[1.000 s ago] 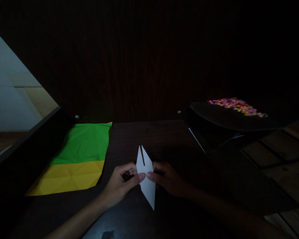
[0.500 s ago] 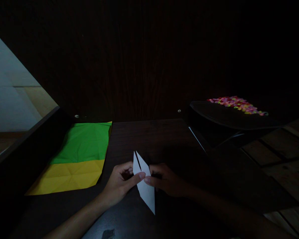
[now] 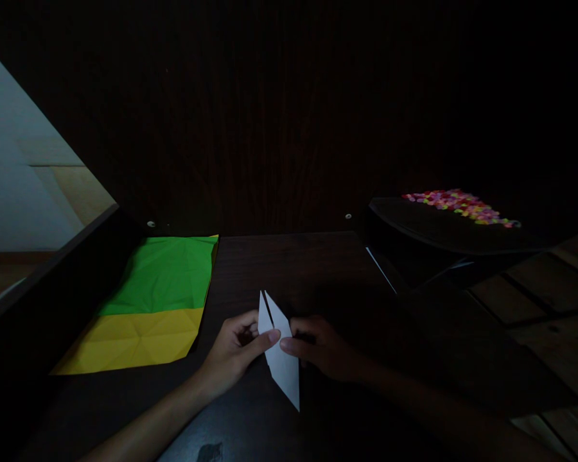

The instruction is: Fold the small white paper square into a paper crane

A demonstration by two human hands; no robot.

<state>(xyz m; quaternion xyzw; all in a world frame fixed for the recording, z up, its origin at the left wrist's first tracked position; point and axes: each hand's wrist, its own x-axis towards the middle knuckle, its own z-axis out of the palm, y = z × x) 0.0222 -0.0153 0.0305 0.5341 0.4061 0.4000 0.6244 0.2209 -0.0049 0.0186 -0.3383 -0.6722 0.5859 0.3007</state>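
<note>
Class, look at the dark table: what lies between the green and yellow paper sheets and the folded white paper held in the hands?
In the head view, only bare dark table separates the green and yellow sheets from the folded white paper.

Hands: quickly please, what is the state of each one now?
Left hand: closed, pinching the white folded paper.
Right hand: closed, pinching the same paper.

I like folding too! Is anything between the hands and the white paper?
No. Both the left hand and the right hand already pinch the white paper between thumb and fingers, so nothing visible gets in the way. The green and yellow sheet lies apart, off to the left.
</note>
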